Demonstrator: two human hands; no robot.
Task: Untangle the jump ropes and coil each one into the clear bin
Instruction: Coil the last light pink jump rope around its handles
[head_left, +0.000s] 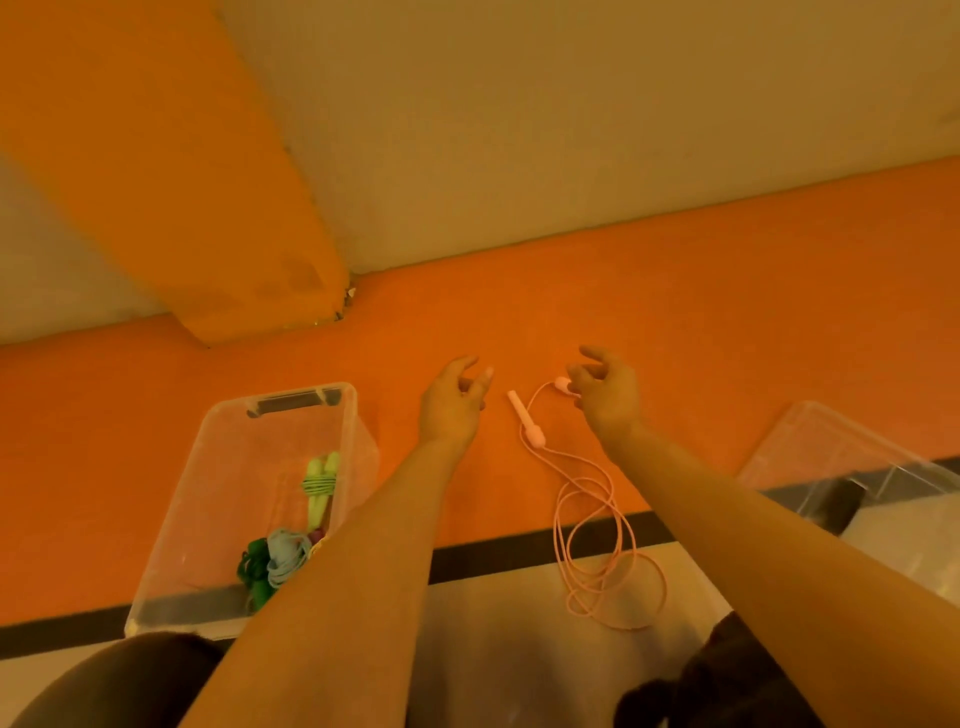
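Both bare forearms are stretched forward over the orange floor (675, 291). The left hand (453, 402) is held palm-down above the floor, its fingers loosely curled and slightly parted, with nothing gripped in it. The right hand (605, 392) is raised a little farther forward, wrist bent, fingers curled; one end handle of the pink jump rope (597, 525) appears to be pinched at its fingertips, though the contact is too small to be told with certainty. The rope's other handle (527, 421) is laid on the floor between the two hands, touched by neither. From there the pink cord is trailed toward the person in loose overlapping loops, across a dark stripe (519, 558) and onto paler flooring.

A clear bin (218, 447) is set to the left of the left forearm. Inside it, a yellow-green jump rope (319, 486) is seen bundled, with a green rope (252, 569) and a light blue rope (285, 556) coiled nearer the person. A second clear container (831, 452) is seen lying tilted at the right edge.
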